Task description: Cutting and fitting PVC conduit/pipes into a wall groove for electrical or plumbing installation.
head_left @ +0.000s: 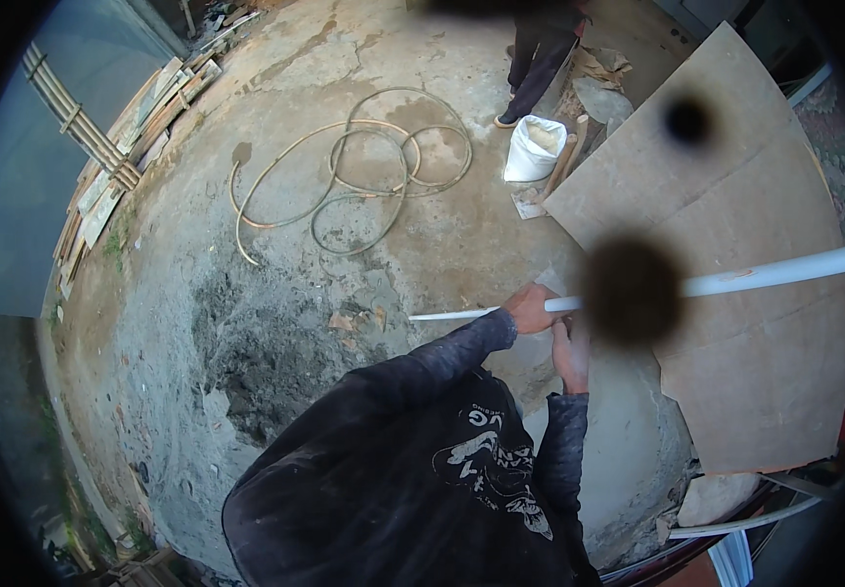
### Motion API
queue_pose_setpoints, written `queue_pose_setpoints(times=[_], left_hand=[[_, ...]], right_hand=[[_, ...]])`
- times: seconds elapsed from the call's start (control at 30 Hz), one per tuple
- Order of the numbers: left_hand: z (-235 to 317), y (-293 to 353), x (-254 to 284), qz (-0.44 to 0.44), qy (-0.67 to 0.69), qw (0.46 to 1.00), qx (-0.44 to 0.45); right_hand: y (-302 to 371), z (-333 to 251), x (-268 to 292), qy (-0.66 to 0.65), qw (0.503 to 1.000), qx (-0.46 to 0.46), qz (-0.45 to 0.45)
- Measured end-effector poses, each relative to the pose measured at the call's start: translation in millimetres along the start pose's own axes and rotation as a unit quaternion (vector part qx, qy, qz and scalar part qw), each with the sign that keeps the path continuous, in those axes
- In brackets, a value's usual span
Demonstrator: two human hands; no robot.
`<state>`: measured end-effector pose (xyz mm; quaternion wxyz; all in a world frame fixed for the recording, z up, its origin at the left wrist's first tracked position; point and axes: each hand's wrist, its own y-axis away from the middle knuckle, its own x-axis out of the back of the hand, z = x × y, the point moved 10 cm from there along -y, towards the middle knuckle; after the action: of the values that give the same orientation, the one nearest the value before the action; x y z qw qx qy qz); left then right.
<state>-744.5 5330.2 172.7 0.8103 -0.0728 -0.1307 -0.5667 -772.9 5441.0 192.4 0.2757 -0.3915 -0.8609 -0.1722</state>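
A long white pipe (770, 275) runs across in front of me, from a thin left end to a thicker right end. My left hand (528, 308) is closed around it near its middle. Whether the thin part left of that hand is the same piece, I cannot tell. Just under the pipe is my right hand (571, 358), its fingers curled and closed against the pipe's lower side. A dark round spot in the picture covers part of the pipe beside this hand, so what it grips cannot be made out.
A large brown board (765, 382) lies at right, under the pipe. Ahead, a coiled hose (408, 186) rests on the concrete. A white sack (532, 157) stands near another person's legs (540, 64). Left are grey rubble (266, 362), stacked planks (99, 210) and poles (78, 122).
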Motion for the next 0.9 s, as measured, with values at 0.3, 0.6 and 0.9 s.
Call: queue_pose_setpoints(times=[0.3,0.6,0.9], left_hand=[[-31,7,-1,0.021,-0.127,0.989,0.069],[-56,4,11,0.079,-0.155,0.976,0.128],[-15,-11,53,0.079,-0.13,0.982,0.113]], right_hand=[[35,5,-16,0.013,0.989,0.001,0.147],[75,28,3,-0.192,0.946,-0.123,0.23],[85,75,22,-0.371,0.856,-0.276,0.229]])
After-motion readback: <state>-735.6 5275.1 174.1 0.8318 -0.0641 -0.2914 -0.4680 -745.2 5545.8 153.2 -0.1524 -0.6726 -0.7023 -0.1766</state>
